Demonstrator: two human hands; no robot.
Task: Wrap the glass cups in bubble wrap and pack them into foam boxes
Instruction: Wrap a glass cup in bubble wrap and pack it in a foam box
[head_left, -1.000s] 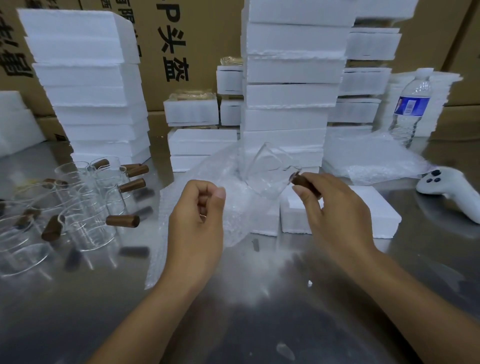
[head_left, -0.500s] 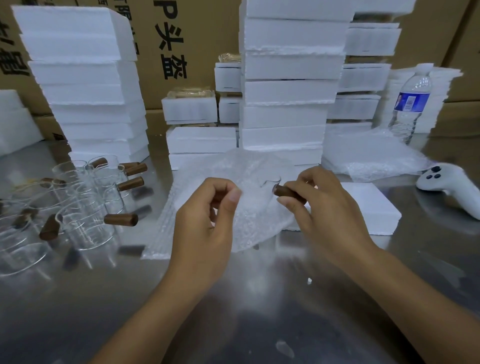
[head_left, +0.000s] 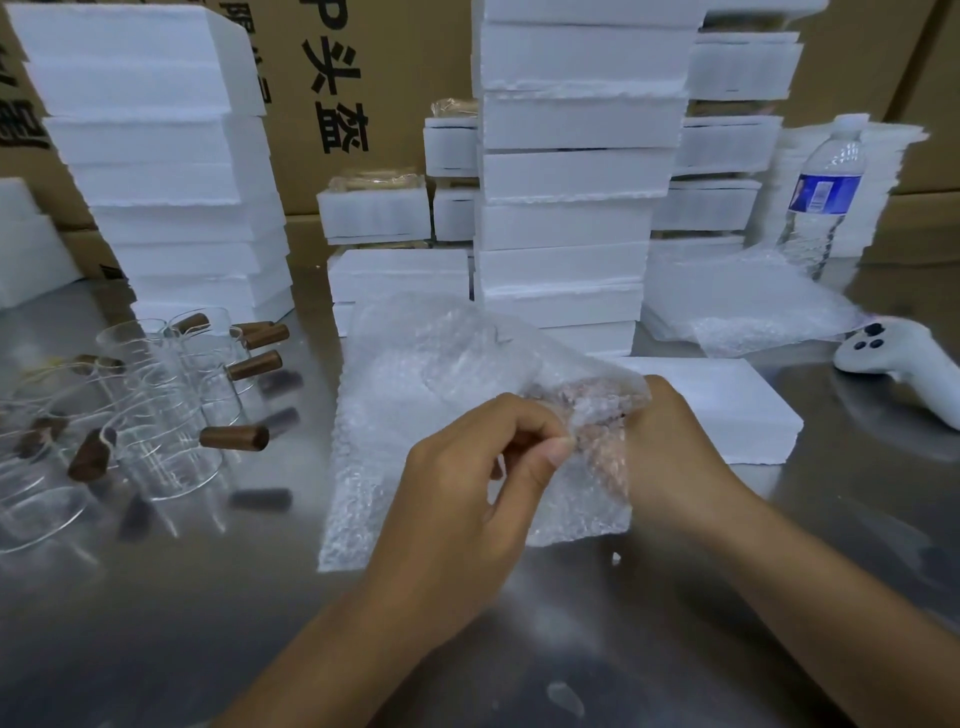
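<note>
A sheet of bubble wrap (head_left: 415, 395) lies on the steel table (head_left: 156, 623) at centre, with its right part folded over a glass cup that barely shows through it. My left hand (head_left: 467, 493) pinches the wrap's edge between thumb and finger. My right hand (head_left: 670, 447) is partly under the fold, its fingers showing pink through the wrap as it holds the covered cup. Several bare glass cups (head_left: 156, 415) with brown wooden handles stand at the left. A low foam box (head_left: 727, 410) lies just behind my right hand.
Tall stacks of white foam boxes (head_left: 571, 171) rise behind the wrap and at the back left (head_left: 156, 171). A second bubble wrap sheet (head_left: 743, 306), a water bottle (head_left: 823, 202) and a white controller (head_left: 904, 364) are at the right. Cardboard cartons line the back.
The cup held up by its handle came down onto the sheet. The wrap has been folded over it and over my right hand's fingers; my left hand moved right to pinch the edge.
</note>
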